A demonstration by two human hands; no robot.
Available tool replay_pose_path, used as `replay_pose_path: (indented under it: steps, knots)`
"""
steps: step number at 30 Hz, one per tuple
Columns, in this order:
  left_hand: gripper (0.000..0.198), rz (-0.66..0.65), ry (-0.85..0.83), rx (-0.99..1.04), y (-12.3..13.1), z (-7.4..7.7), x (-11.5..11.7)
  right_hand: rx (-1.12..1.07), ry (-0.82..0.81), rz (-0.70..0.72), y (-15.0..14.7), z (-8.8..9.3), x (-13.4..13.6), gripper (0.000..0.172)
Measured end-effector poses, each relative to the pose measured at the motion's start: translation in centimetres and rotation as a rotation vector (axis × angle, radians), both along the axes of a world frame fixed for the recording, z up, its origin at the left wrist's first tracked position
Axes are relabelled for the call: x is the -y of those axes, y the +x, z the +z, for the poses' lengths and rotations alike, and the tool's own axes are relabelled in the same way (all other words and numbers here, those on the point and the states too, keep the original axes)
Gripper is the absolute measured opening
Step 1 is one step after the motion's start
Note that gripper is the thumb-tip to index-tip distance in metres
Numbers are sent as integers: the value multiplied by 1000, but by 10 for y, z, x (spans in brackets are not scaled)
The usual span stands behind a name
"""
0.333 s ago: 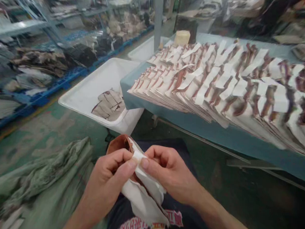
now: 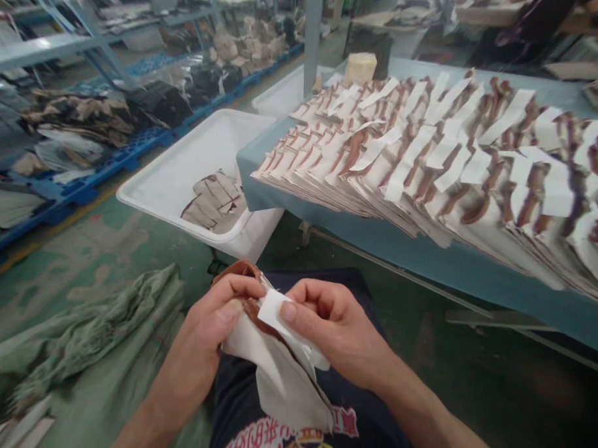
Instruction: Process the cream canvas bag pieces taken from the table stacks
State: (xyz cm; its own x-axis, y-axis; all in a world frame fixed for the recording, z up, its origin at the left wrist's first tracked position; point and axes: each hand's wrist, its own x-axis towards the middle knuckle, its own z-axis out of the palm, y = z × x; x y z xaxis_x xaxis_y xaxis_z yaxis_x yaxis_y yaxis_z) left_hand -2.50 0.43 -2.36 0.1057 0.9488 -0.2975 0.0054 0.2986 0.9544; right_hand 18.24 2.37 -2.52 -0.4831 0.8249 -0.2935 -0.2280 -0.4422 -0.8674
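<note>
From the person's head view, I saw both hands working close together above the lap, with a floppy pale piece point(image 2: 279, 373) with a brown inner side held between them. The left hand point(image 2: 209, 329) had its thumb and bent fingers pinched on the upper left of the piece, so most of the cloth-like body hung down and to the right of that hand, over the dark clothing point(image 2: 366, 390) with its pink lettering. The right hand point(image 2: 332, 326) pinched a white strip point(image 2: 271, 308) between thumb and curled fingers; the strip lay along the piece's upper right edge, its free end pointing toward the left fingertips, just beside them. Ahead and to the right stood a blue-covered table point(image 2: 304, 211) crowded with overlapping rows of similar pieces point(image 2: 325, 169), many with white strips across them. Left of the table sat a white bin point(image 2: 158, 180) with grey pieces point(image 2: 214, 201) inside, and green fabric point(image 2: 94, 334) lay heaped on the floor nearer the person.
</note>
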Motion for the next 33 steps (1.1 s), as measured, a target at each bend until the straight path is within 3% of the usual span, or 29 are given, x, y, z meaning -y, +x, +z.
replay_pose_path:
  steps: [4,7,10,13,15,17,22,28,33]
  knots:
    - [46,17,-36,151,-4,-3,3,44,64,-60,0,-8,5,55]
    - [46,-14,-29,148,-7,-7,7,156,218,-160,1,-16,8,38]
    - [44,-92,-69,97,-9,-9,9,391,501,-290,2,-23,11,24]
    - [46,-182,-61,16,-7,-5,7,601,925,-431,0,-28,14,13]
    - [44,-220,-9,-67,-3,1,6,689,1163,-492,-2,-29,15,14]
    - [36,-236,54,-163,1,7,5,763,1284,-516,-4,-27,15,17]
    - [30,-229,175,-317,10,19,2,883,1410,-545,-6,-16,11,22]
    - [28,-210,193,-284,14,21,-2,979,1535,-444,-1,-11,15,18]
    - [33,-165,130,-182,11,16,-2,931,1515,-386,3,-9,16,23]
